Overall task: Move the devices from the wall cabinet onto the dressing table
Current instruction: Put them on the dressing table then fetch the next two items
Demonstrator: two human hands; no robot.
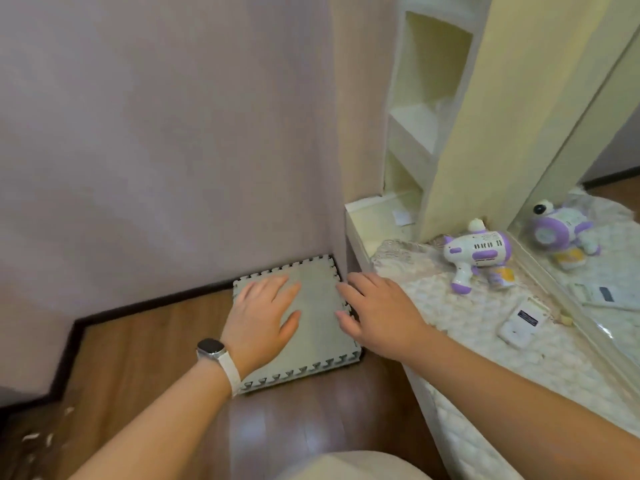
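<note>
A white and purple gun-shaped toy device (476,252) lies on the dressing table (450,317), which has a quilted lace cover. Closer to me on that cover lies a small white remote-like device (523,322). The cream wall cabinet (415,109) with open shelves stands at the table's far end; its shelves look bare except for a small paper on the lowest ledge. My left hand (261,313), a watch on its wrist, hovers open over the floor mat. My right hand (377,311) is open at the table's left edge, holding nothing.
A grey foam puzzle mat (318,289) lies on the wooden floor in the corner by the lilac wall. A mirror (588,244) along the table's right side reflects the toy and the remote. Small debris dots the floor at lower left.
</note>
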